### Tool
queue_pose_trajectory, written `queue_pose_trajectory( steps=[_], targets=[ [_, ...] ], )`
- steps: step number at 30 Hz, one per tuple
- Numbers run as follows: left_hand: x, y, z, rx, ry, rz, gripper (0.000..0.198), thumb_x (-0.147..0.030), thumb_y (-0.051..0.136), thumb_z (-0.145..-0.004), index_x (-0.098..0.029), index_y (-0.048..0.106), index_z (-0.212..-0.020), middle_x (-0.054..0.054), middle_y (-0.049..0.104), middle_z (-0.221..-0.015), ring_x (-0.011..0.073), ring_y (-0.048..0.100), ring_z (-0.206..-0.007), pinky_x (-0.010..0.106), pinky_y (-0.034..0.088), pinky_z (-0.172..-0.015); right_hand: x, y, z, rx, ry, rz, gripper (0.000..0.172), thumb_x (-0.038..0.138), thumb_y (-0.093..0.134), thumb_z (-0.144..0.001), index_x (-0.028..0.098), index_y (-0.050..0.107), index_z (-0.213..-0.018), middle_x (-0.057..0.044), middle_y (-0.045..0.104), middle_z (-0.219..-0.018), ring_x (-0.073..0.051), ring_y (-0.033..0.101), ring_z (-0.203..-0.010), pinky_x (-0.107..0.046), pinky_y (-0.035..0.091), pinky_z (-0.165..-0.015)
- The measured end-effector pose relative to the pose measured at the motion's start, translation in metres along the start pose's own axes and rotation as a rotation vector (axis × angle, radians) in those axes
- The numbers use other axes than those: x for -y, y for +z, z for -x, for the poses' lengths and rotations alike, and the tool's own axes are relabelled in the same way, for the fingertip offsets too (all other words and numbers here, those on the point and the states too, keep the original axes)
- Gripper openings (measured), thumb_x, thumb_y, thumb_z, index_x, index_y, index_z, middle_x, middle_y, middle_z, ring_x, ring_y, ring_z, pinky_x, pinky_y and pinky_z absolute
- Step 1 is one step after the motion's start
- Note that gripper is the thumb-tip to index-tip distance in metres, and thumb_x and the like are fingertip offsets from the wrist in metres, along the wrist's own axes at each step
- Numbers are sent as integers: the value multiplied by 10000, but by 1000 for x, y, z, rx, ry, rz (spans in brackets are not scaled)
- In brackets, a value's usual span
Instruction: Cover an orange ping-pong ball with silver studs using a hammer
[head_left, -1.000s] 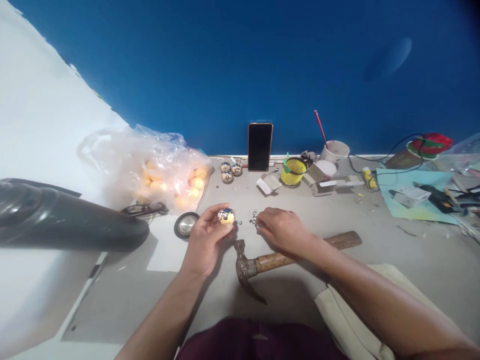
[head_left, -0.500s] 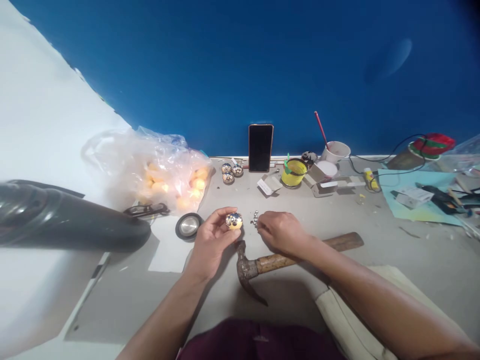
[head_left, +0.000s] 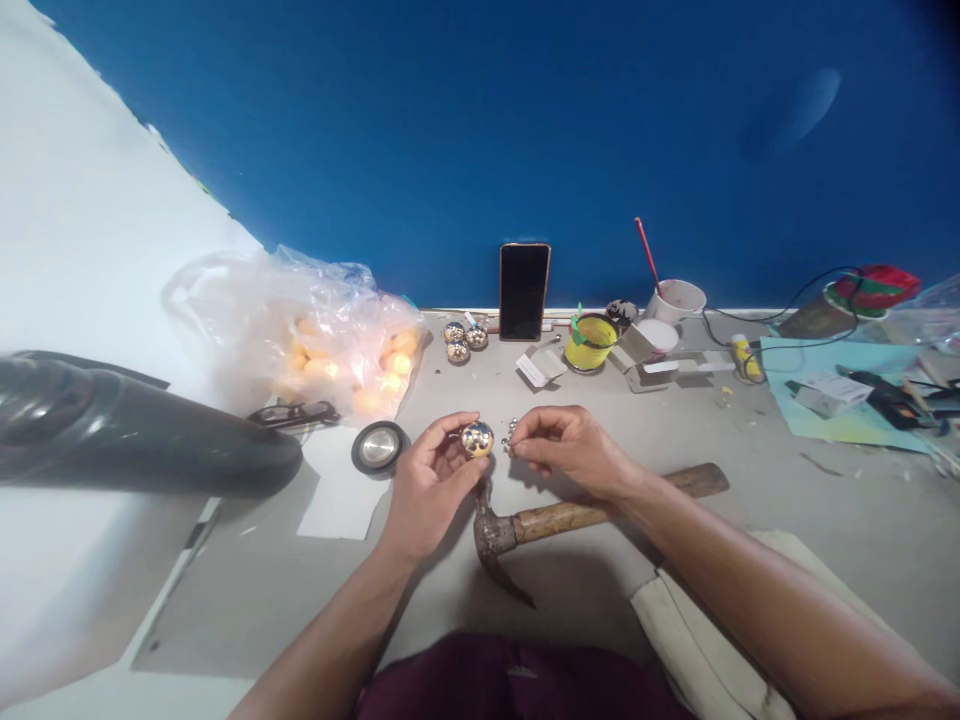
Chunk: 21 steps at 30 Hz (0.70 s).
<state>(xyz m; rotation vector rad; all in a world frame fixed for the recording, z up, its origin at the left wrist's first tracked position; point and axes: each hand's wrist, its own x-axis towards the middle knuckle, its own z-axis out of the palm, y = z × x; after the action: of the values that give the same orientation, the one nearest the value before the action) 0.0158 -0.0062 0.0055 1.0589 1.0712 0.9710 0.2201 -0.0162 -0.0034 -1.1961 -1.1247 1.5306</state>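
Note:
My left hand [head_left: 431, 490] pinches an orange-yellow ball [head_left: 477, 440], partly covered with shiny round silver studs, between thumb and fingers. Just right of it, my right hand [head_left: 566, 450] has its thumb and fingertips pressed together beside a small pile of silver studs [head_left: 513, 425] on the table. Whatever lies between those fingertips is too small to make out. Below both hands rests a claw hammer [head_left: 555, 520], its wooden handle passing under my right wrist. Three similar silver-studded balls [head_left: 466, 343] stand together near the wall.
At left are a clear plastic bag [head_left: 330, 350] of orange balls, a round black-rimmed lid [head_left: 379, 448] and a large dark cylinder [head_left: 142, 430]. A phone [head_left: 523, 292] leans on the blue wall. A yellow cup [head_left: 589, 345], opened small boxes [head_left: 541, 368] and blue paper [head_left: 847, 420] lie rightward.
My right hand has turned and lifted slightly at the stud pile, with its fingertips now pinched. The ball in my left hand has shifted a little right and turned, showing more silver.

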Motion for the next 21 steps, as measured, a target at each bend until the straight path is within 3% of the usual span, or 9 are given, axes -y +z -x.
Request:
queue_pose_trajectory(
  steps=[6, 13, 21],
  targets=[
    [5, -2, -2, 153, -105, 187, 484, -221, 890, -687, -188, 685, -1125, 48, 765, -873, 155, 692, -724, 280, 564, -681, 6, 5, 4, -40, 10, -140, 315, 388, 897, -639, 160, 717, -758, 19, 640, -622, -80, 519, -506, -201, 438, -473],
    [0, 3, 2, 111, -35, 83, 413, -212, 897, -667, -181, 715, -1037, 20, 738, -817, 141, 667, -745, 241, 540, -682, 11, 16, 10, -20, 16, -184, 329, 412, 917, -619, 155, 732, -711, 9, 653, -623, -74, 514, -513, -207, 434, -501],
    [1, 2, 5, 73, 72, -160, 372, -235, 840, -717, -192, 727, -1069, -10, 656, -782, 127, 588, -698, 243, 501, -653, 8, 14, 10, -40, 40, -156, 293, 383, 905, -617, 146, 771, -727, -5, 675, -635, -88, 534, -538, -225, 460, -524]
  ],
)
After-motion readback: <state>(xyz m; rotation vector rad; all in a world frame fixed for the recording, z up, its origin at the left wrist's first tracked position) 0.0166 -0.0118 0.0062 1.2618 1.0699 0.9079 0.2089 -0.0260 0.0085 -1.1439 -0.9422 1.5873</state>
